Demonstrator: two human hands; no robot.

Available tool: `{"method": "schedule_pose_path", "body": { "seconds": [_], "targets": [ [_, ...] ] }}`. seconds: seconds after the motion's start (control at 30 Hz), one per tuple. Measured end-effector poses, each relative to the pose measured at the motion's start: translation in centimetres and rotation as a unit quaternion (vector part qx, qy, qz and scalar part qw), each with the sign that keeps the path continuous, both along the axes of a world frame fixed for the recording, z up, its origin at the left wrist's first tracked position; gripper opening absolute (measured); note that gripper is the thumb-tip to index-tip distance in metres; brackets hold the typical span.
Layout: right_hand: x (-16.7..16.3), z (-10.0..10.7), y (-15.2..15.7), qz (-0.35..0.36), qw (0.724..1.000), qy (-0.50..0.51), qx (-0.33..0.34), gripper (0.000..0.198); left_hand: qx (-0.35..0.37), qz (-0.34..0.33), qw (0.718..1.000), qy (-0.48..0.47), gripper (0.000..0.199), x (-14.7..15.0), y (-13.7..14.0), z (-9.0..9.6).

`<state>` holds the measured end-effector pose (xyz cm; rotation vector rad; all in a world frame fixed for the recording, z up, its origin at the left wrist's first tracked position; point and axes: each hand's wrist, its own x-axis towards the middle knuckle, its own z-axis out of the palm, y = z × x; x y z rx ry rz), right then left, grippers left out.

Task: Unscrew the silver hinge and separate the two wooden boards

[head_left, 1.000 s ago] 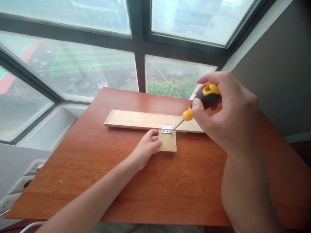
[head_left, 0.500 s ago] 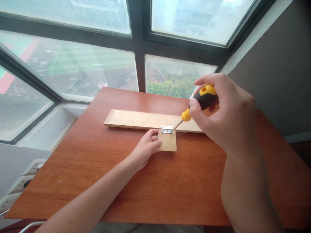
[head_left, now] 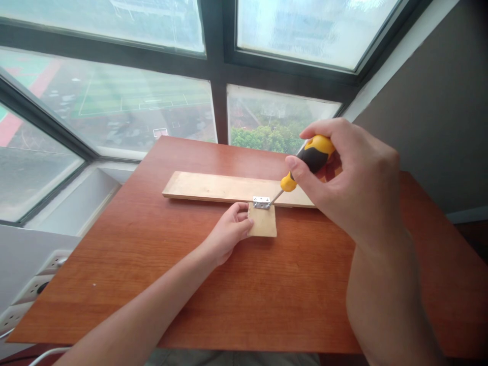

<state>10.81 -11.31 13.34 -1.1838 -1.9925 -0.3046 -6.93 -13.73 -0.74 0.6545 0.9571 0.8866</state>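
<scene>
1. here's the reddish-brown bench [head_left: 247, 300], far windows [head_left: 145, 96] beyond, grey wall [head_left: 430, 117] right, white sockets [head_left: 53, 262] low at left!
2. mid-surface, left grip [head_left: 227, 230] pinches the small board [head_left: 264, 224], near side of the long plank [head_left: 213, 187].
3. right grip [head_left: 360, 178] clasps the screwdriver [head_left: 314, 156], tip at the right end of the hinge [head_left: 261, 203].

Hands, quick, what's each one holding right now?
Left hand: closed, holding the small wooden piece by its left edge.
Right hand: closed, holding the yellow-and-black screwdriver by its handle.

Upper-floor room — windows [head_left: 297, 30] over a sports field [head_left: 133, 96]
</scene>
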Motion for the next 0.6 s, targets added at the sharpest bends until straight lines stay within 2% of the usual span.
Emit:
{"method": "schedule_pose_path", "body": {
  "seconds": [0.6],
  "targets": [
    [-0.27,0.22,-0.26,0.020,1.000,-0.015,-0.013,0.018,-0.004,-0.002,1.000,-0.005,0.036,0.08,0.03,0.12]
  ]
}}
